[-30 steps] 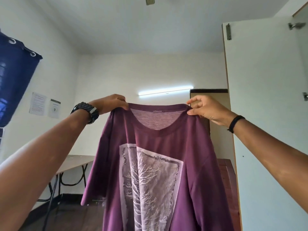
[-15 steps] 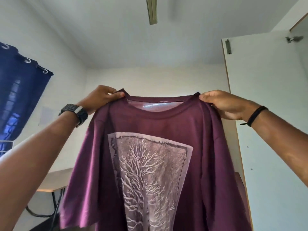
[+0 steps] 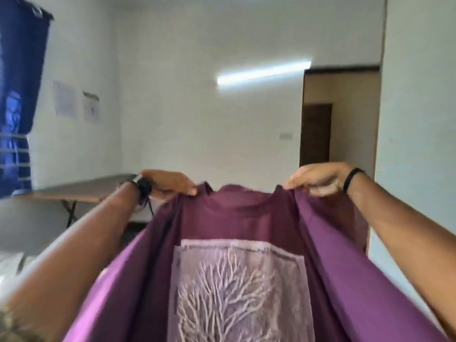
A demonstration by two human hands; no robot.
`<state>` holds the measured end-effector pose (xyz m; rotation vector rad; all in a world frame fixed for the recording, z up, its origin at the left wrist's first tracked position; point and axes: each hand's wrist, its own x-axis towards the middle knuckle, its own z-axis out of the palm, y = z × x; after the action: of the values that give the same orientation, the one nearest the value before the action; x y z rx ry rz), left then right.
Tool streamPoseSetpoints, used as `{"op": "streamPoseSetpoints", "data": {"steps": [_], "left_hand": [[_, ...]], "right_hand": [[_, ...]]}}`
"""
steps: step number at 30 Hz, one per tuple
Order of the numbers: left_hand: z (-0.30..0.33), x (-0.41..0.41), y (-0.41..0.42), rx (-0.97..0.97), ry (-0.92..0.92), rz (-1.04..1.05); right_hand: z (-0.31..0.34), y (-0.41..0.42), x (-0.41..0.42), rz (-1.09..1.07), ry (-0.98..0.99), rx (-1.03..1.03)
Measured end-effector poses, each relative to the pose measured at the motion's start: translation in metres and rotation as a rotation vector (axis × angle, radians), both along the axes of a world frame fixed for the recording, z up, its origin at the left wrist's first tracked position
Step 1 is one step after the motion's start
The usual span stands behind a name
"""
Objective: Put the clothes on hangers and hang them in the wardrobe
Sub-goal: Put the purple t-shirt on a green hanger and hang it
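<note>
A maroon T-shirt (image 3: 237,223) with a pale tree print on its front fills the lower middle of the view, spread out and tilted toward me. My left hand (image 3: 170,182), with a black watch on the wrist, pinches the shirt's left shoulder by the collar. My right hand (image 3: 318,180), with a black band on the wrist, pinches the right shoulder. Both arms reach forward. No hanger shows in view. The picture is blurred by motion.
A white wardrobe door (image 3: 417,119) stands open at the right edge. A folding table (image 3: 81,190) sits against the left wall under a blue curtain (image 3: 19,82). A doorway (image 3: 340,119) opens in the back wall beside a tube light (image 3: 264,72).
Both hands have come down with the shirt from high in front of me to chest height. The shirt now billows out toward me. The view has dropped from the ceiling to the room.
</note>
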<state>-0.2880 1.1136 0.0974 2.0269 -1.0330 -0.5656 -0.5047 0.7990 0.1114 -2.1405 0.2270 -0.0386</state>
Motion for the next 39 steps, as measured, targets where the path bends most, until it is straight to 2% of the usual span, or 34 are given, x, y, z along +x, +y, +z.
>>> {"op": "streamPoseSetpoints", "data": {"steps": [2,3,5,7,9,12,13,16,20,21,23,26,29,31,35,39], "left_hand": [[-0.104,0.002,-0.021,0.265,0.125,-0.032],[-0.149,0.006,-0.029,0.355,0.133,0.014],[-0.229,0.021,-0.043,0.489,0.044,0.118],[-0.29,0.024,-0.056,0.531,-0.067,0.175],[-0.326,0.023,-0.069,0.533,-0.195,0.213],[-0.355,0.041,-0.091,0.437,-0.282,0.341],[-0.361,0.048,-0.095,0.397,-0.31,0.403],[-0.388,0.065,-0.106,0.364,-0.363,0.515],[-0.445,0.065,-0.106,0.593,-0.395,0.415],[-0.461,0.064,-0.103,0.668,-0.364,0.365],[-0.482,0.063,-0.096,0.727,-0.339,0.334],[-0.49,0.065,-0.088,0.623,-0.3,0.382],[-0.482,0.057,-0.073,0.317,-0.25,0.466],[-0.472,0.04,-0.054,0.12,-0.249,0.507],[-0.457,-0.008,0.002,-0.111,-0.198,0.592],[-0.453,-0.053,0.078,-0.211,-0.171,0.789]], "right_hand": [[-0.095,-0.01,0.034,-0.043,0.192,-0.028],[-0.135,-0.012,0.046,-0.064,0.266,-0.047],[-0.211,-0.014,0.064,-0.135,0.373,-0.126],[-0.27,-0.015,0.078,-0.249,0.397,-0.187],[-0.31,-0.017,0.092,-0.336,0.401,-0.092],[-0.347,-0.024,0.118,-0.449,0.352,0.073],[-0.354,-0.026,0.125,-0.487,0.318,0.066],[-0.378,-0.028,0.148,-0.553,0.228,-0.126],[-0.435,-0.018,0.159,-0.421,0.318,-0.337],[-0.451,-0.017,0.159,-0.39,0.358,-0.345],[-0.47,-0.015,0.155,-0.413,0.373,-0.23],[-0.477,-0.018,0.151,-0.583,0.282,-0.047],[-0.474,-0.008,0.149,-0.681,0.163,0.023],[-0.469,0.013,0.149,-0.668,0.105,0.098],[-0.45,0.096,0.146,-0.395,0.083,0.456],[-0.444,0.202,0.144,-0.041,0.161,0.623]]}}
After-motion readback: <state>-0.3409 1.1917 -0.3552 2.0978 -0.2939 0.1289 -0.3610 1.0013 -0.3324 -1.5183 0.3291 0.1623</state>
